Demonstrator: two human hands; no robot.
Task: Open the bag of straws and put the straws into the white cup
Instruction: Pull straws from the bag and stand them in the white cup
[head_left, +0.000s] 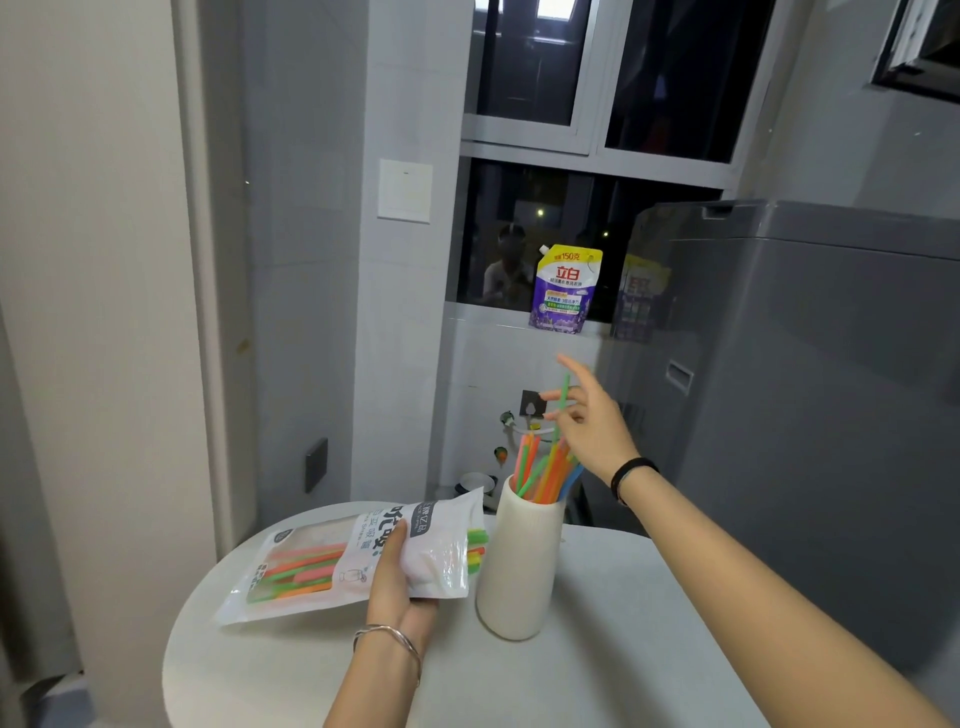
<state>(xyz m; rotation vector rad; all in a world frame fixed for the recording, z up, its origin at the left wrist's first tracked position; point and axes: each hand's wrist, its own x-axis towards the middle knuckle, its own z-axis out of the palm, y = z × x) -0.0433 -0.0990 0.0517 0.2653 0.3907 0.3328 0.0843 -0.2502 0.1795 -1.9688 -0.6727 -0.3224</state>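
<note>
The bag of straws (332, 558) is a clear and white plastic pouch held level above the round white table (597, 665). My left hand (397, 582) grips its middle, and straw ends stick out of its open right end. The tall white cup (519, 566) stands just right of the bag with several coloured straws (540, 475) upright in it. My right hand (587, 421) hovers above the cup with fingers spread. A green straw (562, 402) stands upright at its fingertips, its lower end above the cup's mouth.
A grey washing machine (810, 395) stands to the right behind the table. A purple detergent pouch (563, 291) sits on the window ledge. A tiled pillar (400, 312) and a wall rise behind and to the left.
</note>
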